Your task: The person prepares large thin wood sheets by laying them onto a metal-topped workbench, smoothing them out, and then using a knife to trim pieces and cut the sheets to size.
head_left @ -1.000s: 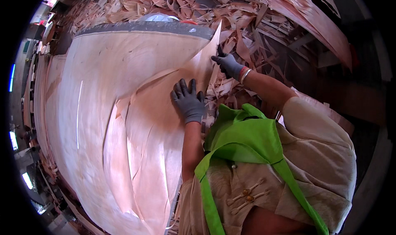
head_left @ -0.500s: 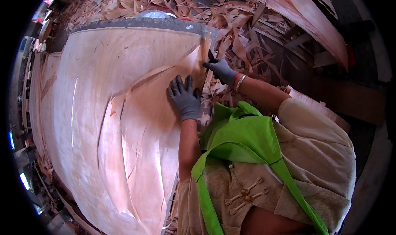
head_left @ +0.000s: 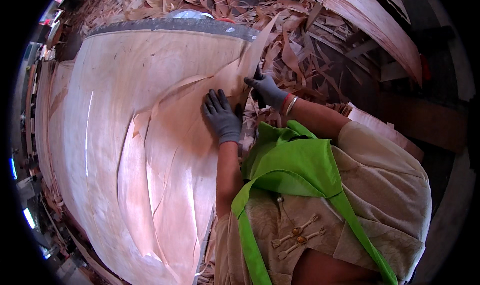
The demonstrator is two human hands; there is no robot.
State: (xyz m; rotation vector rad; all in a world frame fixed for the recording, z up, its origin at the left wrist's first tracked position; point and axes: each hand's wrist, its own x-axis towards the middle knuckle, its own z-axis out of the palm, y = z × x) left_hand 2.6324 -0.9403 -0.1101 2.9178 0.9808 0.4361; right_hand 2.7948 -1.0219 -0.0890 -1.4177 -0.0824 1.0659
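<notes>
My gloved left hand (head_left: pixel 224 119) lies flat, fingers stretched out, on a thin sheet of wood veneer (head_left: pixel 187 117) near its right edge. At that edge my gloved right hand (head_left: pixel 270 91) is closed around a black knife (head_left: pixel 258 74); the blade is hidden. A narrow veneer strip (head_left: pixel 261 40) stands up from the edge just beyond my right hand. The sheet rests on a broad stack of pale veneer (head_left: pixel 105 110), with creased, overlapping pieces (head_left: pixel 145 185) on its near part.
A dark grey border (head_left: pixel 165 26) runs along the stack's far edge. Heaps of veneer scraps (head_left: pixel 290 60) cover the floor beyond and to the right. More veneer sheets (head_left: pixel 370 25) lean at the far right. A green apron (head_left: pixel 295 160) hangs over my front.
The right hand and the knife have come slightly nearer along the edge. The narrow strip has lifted and now sticks out past the stack's far corner. My left hand has barely moved.
</notes>
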